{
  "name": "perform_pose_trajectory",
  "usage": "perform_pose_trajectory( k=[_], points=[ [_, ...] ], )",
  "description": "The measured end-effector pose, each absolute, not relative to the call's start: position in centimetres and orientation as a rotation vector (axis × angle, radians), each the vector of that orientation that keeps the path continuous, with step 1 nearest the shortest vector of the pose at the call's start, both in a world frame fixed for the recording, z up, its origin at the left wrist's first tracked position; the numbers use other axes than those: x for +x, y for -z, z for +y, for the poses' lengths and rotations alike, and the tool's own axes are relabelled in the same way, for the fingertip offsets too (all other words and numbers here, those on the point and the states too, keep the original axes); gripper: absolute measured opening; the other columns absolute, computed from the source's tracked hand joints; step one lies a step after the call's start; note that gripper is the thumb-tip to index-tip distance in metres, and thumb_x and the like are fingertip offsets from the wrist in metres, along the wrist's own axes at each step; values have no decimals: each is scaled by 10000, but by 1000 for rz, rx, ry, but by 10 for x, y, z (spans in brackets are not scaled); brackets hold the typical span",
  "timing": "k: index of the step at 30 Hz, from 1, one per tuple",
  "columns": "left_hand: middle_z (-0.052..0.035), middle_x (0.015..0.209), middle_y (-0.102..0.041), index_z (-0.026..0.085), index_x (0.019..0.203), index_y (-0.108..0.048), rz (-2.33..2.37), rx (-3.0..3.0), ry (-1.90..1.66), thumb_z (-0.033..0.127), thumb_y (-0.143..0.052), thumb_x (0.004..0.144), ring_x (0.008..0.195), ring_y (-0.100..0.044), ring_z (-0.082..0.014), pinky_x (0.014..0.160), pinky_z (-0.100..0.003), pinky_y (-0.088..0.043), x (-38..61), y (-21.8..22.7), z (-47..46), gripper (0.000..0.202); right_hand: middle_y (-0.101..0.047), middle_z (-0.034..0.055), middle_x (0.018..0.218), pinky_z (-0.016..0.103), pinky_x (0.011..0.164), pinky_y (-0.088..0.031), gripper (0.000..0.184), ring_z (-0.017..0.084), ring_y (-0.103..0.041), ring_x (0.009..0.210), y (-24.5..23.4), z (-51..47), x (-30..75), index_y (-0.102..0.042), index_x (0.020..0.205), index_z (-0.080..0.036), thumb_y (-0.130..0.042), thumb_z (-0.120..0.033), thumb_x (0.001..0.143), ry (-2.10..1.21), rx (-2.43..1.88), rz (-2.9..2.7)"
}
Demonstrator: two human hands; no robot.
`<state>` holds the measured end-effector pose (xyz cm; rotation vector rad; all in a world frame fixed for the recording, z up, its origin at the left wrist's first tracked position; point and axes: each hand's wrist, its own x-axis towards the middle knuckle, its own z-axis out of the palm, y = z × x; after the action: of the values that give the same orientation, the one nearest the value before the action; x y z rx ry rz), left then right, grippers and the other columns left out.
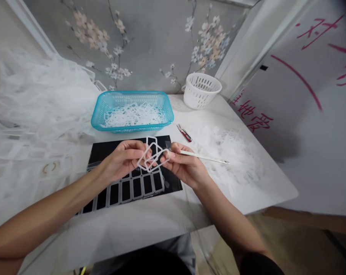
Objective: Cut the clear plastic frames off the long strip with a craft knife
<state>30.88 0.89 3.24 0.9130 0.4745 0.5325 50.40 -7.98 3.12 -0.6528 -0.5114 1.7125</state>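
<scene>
White plastic frames (154, 157), thin rounded rectangles overlapping at angles (perhaps interlinked, impossible to tell), held up between left hand (127, 158) and right hand (182, 164), just above a black board (174, 183). Underneath all, a white table (272, 191). Over its left side, a large heap of whitish pieces (32, 99), mostly blurred. On the black board, a row of rounded rectangular outlines (142, 186), partly under the left forearm. Behind the board, a blue basket (171, 114) full of white frames; right of it, a white slotted basket (198, 97). Left fingers pinched on the frames; right thumb and fingers closed on them too, with a slim white-handled tool (204, 156) jutting rightward, metal tip outward. Nearby on the table, small red-handled snips (184, 133).
</scene>
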Motion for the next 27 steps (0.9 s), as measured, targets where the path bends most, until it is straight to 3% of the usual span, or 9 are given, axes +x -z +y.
perform_pose_trajectory(
  k=[11, 17, 23, 25, 27],
  points=[
    [0, 766, -619, 157, 684, -546, 510, 809, -519, 268, -736, 716, 646, -669, -134, 597, -236, -576, 315, -37, -4, 223, -685, -43, 748, 171, 722, -591, 352, 98, -729, 760, -28, -80, 500, -447, 744, -202, -790, -124, 751, -1764, -659, -407],
    [2, 769, -576, 184, 685, -431, 627, 890, -599, 303, -654, 722, 642, -632, -109, 705, -254, -599, 316, -45, -9, 255, -750, -5, 885, 213, 815, -602, 266, 119, -748, 841, -25, -79, 503, -516, 803, -197, -771, -140, 758, -1771, -660, -354],
    [-3, 787, -617, 203, 740, -483, 735, 1045, -953, 322, -626, 780, 767, -677, -144, 676, -241, -573, 307, -60, 36, 190, -708, 61, 1223, 277, 982, -547, 228, 188, -687, 1150, -22, -78, 506, -527, 855, -204, -742, -262, 805, -1762, -691, -401],
    [-5, 808, -653, 196, 755, -535, 794, 1210, -1098, 353, -693, 752, 771, -685, -155, 703, -258, -575, 301, -65, 68, 223, -714, 53, 1196, 269, 930, -554, 224, 170, -703, 1090, -17, -75, 509, -544, 877, -210, -720, -342, 834, -1697, -769, -478],
    [-24, 815, -679, 171, 821, -623, 988, 1544, -1058, 370, -753, 734, 752, -691, -173, 770, -312, -575, 293, -68, 98, 253, -741, 33, 998, 253, 790, -564, 307, 140, -720, 872, -11, -69, 513, -578, 918, -216, -653, -509, 874, -1610, -882, -578]
  ],
)
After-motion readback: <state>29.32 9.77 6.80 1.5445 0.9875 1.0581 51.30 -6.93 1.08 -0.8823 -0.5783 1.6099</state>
